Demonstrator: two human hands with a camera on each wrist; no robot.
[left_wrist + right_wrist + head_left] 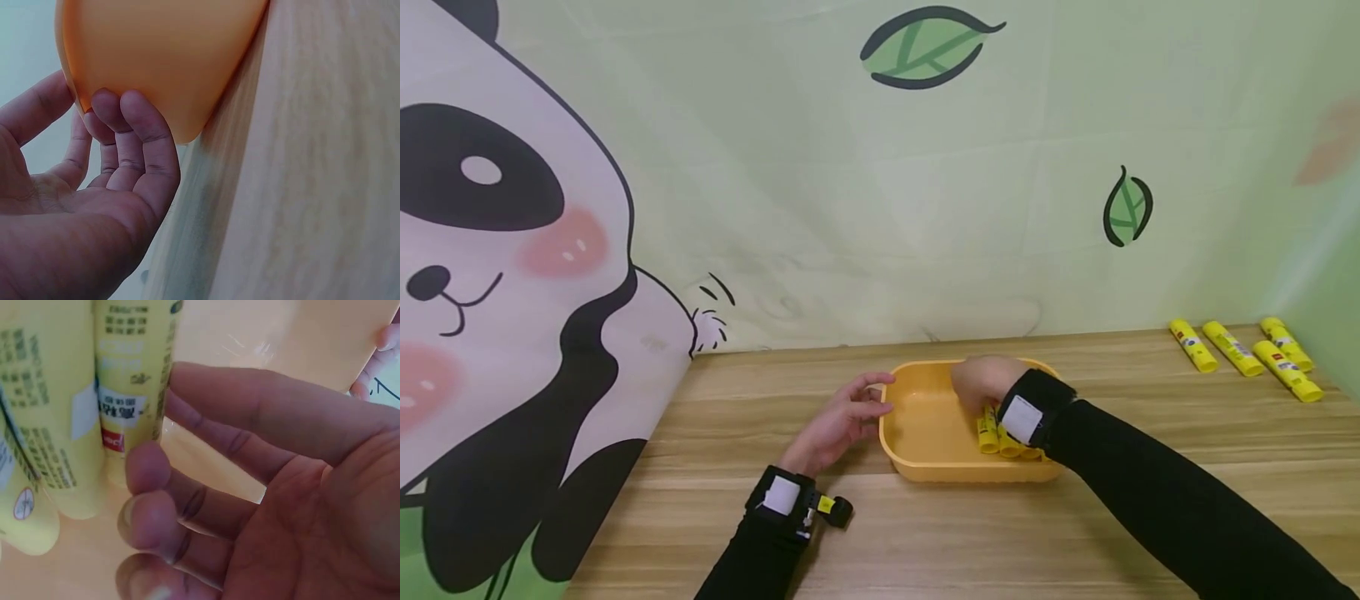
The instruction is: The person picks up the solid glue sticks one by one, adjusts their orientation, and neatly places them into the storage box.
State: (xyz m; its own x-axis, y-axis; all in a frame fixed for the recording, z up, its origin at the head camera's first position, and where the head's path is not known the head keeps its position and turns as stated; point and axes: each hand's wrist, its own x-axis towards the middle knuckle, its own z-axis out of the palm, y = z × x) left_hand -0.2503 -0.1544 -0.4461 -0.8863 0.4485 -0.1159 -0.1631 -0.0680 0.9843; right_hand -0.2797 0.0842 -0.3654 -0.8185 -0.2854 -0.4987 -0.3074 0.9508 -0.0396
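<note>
An orange tray point(925, 472) sits on the table in the head view. At its left end my left hand point(835, 425) holds the edge. In the left wrist view, curled fingers point(153, 119) meet the outer wall point(169, 56), with another digit at the rim. My right hand point(985, 382) reaches inside the tray, above several yellow glue sticks point(988, 437) lying side by side. Seen from the right wrist, its digits pinch the end glue stick point(128, 369) near its edge, and fingertips point(147, 465) overlap its lower end. The wrist hides part of the row from the head camera.
Several more yellow glue sticks point(1288, 371) lie on the wooden table point(1150, 517) at the far right. Behind the table hangs a pale green backdrop point(820, 208) with a panda and leaves. Black wrist straps carry small cameras.
</note>
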